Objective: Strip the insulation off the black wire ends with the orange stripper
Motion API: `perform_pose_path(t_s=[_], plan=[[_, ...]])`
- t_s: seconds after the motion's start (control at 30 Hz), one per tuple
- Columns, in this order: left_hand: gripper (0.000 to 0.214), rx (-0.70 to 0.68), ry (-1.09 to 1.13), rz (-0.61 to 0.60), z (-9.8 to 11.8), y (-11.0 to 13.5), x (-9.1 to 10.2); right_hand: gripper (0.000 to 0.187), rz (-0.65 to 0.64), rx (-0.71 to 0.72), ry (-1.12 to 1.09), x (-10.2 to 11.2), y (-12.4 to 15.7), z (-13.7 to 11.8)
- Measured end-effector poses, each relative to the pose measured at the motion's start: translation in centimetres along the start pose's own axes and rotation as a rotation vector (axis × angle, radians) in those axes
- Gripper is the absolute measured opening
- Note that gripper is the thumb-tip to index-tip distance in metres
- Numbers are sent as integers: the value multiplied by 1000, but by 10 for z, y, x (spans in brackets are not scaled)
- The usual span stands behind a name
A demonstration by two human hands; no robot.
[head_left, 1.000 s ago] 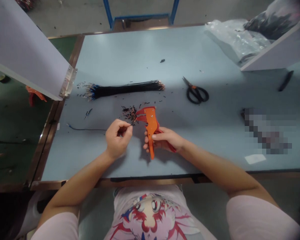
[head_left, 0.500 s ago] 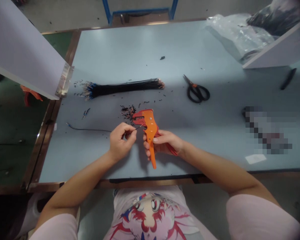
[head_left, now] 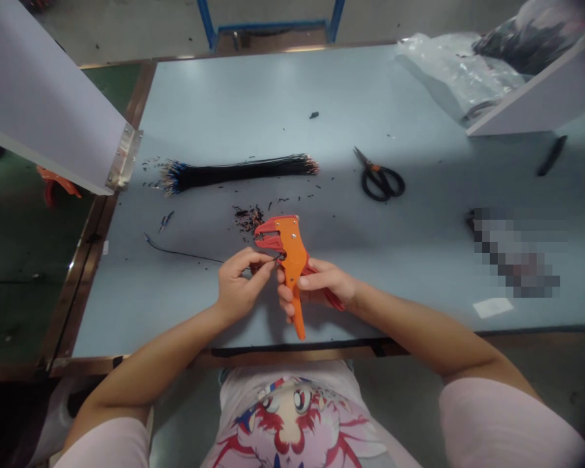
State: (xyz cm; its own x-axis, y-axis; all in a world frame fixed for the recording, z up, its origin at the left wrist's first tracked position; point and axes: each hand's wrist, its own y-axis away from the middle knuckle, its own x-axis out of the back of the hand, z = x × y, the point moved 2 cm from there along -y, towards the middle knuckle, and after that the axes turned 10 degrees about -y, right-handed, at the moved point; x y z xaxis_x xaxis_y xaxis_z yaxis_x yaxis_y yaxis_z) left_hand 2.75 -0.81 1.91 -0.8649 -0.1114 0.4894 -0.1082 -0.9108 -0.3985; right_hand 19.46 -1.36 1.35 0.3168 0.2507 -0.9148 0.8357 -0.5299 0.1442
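My right hand (head_left: 319, 286) grips the handle of an orange self-adjusting wire stripper (head_left: 292, 257), with its red jaws pointing left and slightly open. My left hand (head_left: 244, 289) pinches a thin black wire (head_left: 185, 255) between thumb and fingers. The wire's tip reaches toward the jaws, right beside them, and the rest trails left across the table. Just above the jaws lies a small pile of stripped insulation scraps (head_left: 248, 219). Behind it rests a long bundle of black wires (head_left: 234, 172) with blue and copper-coloured ends.
Black-handled scissors (head_left: 381, 182) lie on the pale blue table (head_left: 273, 97) to the right. Beyond them are a clear plastic bag (head_left: 453, 71) and a black marker-like object (head_left: 552, 156). A pixelated item (head_left: 511, 253) sits at right. A white panel (head_left: 43, 84) juts in at upper left.
My left hand has moved right, bringing the wire tip to the jaws. The stripper has turned, its jaws now pointing left, and the wire's far end has swung across the table.
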Motion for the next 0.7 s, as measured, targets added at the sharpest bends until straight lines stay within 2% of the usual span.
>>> perform_pose_path(t_s=[0.23,0.4,0.7], plan=[[8,135,132,-71,-3,1,-4,25,-74,-26,-59,0,1,1],[8,129,200,-117,0,0,-6,27,-111,-37,-48,2,1,3],[7,162,283,-114,-4,3,-9,25,-128,-38,-71,5,1,5]])
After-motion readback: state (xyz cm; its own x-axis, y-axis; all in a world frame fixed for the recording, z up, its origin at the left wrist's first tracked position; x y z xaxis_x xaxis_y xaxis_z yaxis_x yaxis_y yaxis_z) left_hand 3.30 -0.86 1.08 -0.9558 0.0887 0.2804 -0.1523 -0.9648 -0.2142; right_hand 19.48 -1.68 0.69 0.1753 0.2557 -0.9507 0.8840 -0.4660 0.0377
